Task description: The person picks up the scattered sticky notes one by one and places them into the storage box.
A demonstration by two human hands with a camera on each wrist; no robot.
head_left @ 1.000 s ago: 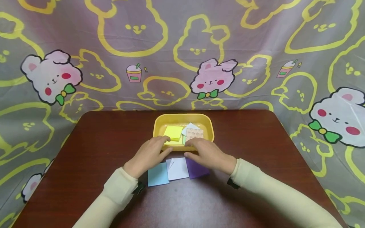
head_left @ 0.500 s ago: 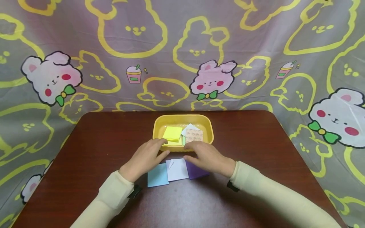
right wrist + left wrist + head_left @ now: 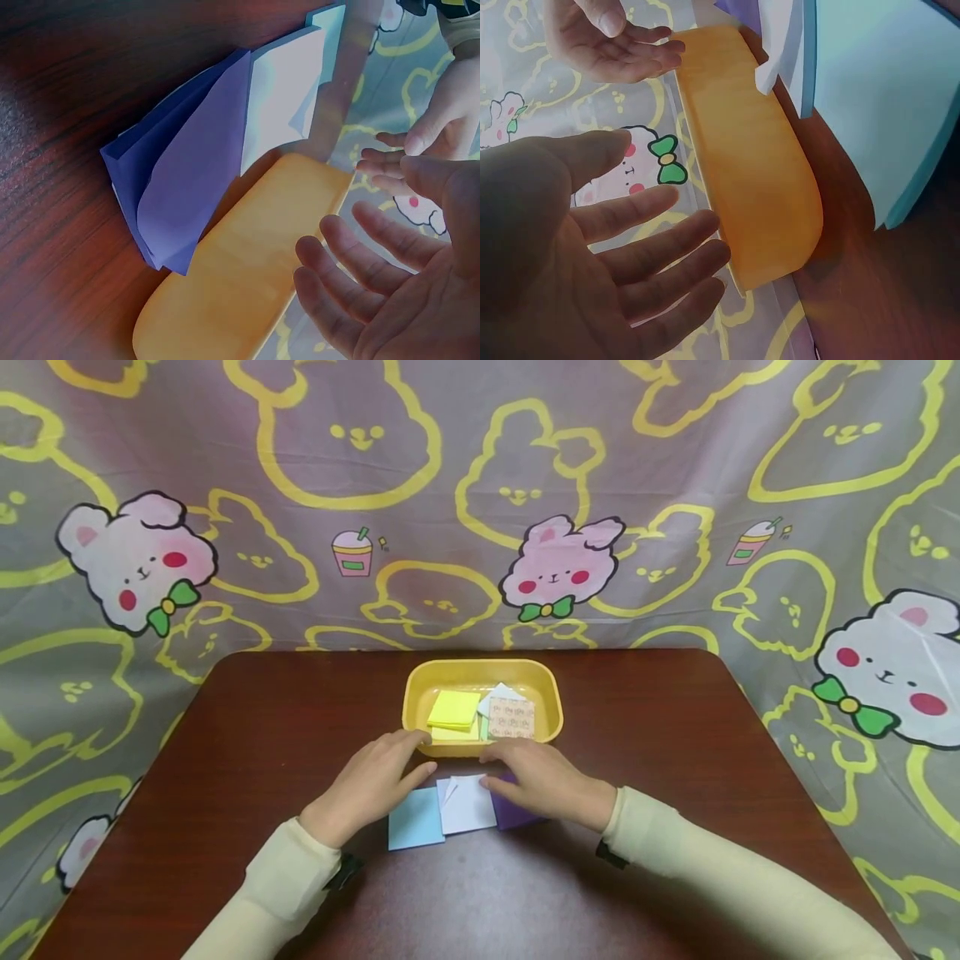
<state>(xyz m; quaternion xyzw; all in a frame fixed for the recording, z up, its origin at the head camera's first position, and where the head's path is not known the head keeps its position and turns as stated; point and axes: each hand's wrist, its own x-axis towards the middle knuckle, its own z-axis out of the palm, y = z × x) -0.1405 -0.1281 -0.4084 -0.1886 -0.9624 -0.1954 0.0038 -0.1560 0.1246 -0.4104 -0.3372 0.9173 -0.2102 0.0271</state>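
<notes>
A yellow tray (image 3: 558,710) holds a yellow pad (image 3: 454,709), a patterned tan square (image 3: 512,718) and a pale blue piece. In front of it lie a light blue pad (image 3: 416,819), a white pad (image 3: 468,806) and a purple pad (image 3: 516,812), side by side. My left hand (image 3: 366,787), fingers spread, is at the tray's front left corner, holding nothing. With fingers loosely bent and empty, my right hand (image 3: 551,781) is over the purple pad by the tray's front edge. In the right wrist view the purple pad (image 3: 195,165) has its top sheet lifted.
The brown table (image 3: 300,710) reaches back to a grey curtain (image 3: 450,527) with yellow outlines and rabbit faces. Each forearm, in a cream sleeve, comes in from the near edge with a dark strap at the wrist.
My left hand has drawn back to the left, away from the tray's front. My right hand has shifted slightly left and down. The pads have not moved.
</notes>
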